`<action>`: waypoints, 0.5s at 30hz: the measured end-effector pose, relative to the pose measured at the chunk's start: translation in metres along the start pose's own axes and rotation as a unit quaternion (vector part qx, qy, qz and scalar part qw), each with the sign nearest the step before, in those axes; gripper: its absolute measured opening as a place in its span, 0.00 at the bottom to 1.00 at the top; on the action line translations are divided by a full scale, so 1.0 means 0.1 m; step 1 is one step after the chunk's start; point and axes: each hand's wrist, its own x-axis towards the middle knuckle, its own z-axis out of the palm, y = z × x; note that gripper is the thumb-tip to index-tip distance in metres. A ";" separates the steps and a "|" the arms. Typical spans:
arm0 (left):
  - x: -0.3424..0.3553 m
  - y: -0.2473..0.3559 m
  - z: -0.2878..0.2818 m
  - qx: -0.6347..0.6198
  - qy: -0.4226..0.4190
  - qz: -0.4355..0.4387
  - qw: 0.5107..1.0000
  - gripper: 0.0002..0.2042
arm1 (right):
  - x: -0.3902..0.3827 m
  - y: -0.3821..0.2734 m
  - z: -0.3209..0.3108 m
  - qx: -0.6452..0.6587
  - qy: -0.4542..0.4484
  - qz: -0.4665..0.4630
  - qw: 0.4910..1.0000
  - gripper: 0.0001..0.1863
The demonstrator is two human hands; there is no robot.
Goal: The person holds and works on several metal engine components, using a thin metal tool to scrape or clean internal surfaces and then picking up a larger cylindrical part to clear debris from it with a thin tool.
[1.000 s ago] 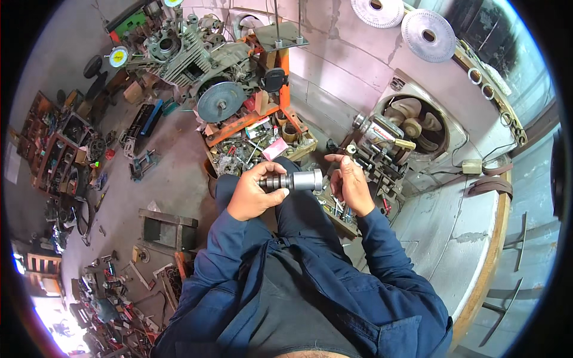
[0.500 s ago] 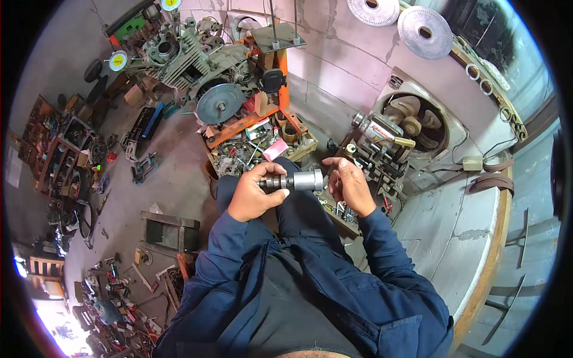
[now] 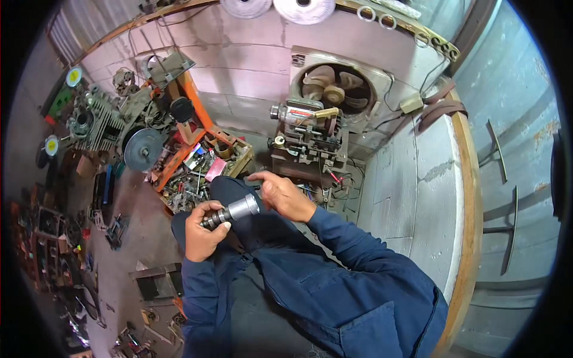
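Above my lap, my left hand [image 3: 202, 240] is closed round a short camshaft [image 3: 213, 220] with dark lobes, its thumb pressed along the near side. A smooth silver metal cylinder [image 3: 242, 207] with a wider rim sits on the shaft's right end, tilted up to the right. Just right of that rim is my right hand [image 3: 287, 199], apart from the metal. Its index finger stretches to the left and the other fingers curl loosely, with nothing visible in them.
Ahead stands a bench machine [image 3: 310, 134] below a wall fan [image 3: 334, 92]. An orange frame [image 3: 197, 104] rises beside a wooden tray [image 3: 242, 160] of tools. Further left are an engine cylinder [image 3: 98, 122] and a graduated disc [image 3: 143, 150]. A white block wall [image 3: 412, 185] borders my right.
The view has swung right, so the surroundings sit further left. The camshaft and cylinder now tilt up to the right. My right index finger has straightened beside the cylinder's end.
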 end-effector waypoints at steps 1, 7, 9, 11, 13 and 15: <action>-0.05 -0.02 0.04 0.000 -0.002 0.000 1.000 0.18 | -0.10 -0.02 0.03 0.037 -0.018 0.005 0.999 0.30; -0.27 -0.19 0.31 -0.040 -0.049 -0.061 0.996 0.19 | -0.54 0.15 0.17 -0.035 -0.018 -0.059 0.997 0.21; -0.28 -0.16 0.42 -0.001 -0.082 -0.032 0.996 0.18 | -0.68 0.28 0.16 -0.021 -0.009 0.006 1.000 0.15; -0.33 -0.06 0.49 0.004 -0.107 -0.024 0.994 0.17 | -0.79 0.11 0.12 0.085 -0.028 0.143 0.986 0.14; -0.39 -0.07 0.55 -0.001 -0.134 -0.027 0.991 0.18 | -0.90 0.08 0.10 0.088 -0.026 0.143 0.985 0.14; -0.41 -0.08 0.57 0.039 -0.204 -0.011 0.978 0.20 | -0.99 0.04 0.12 0.088 -0.023 0.146 0.985 0.14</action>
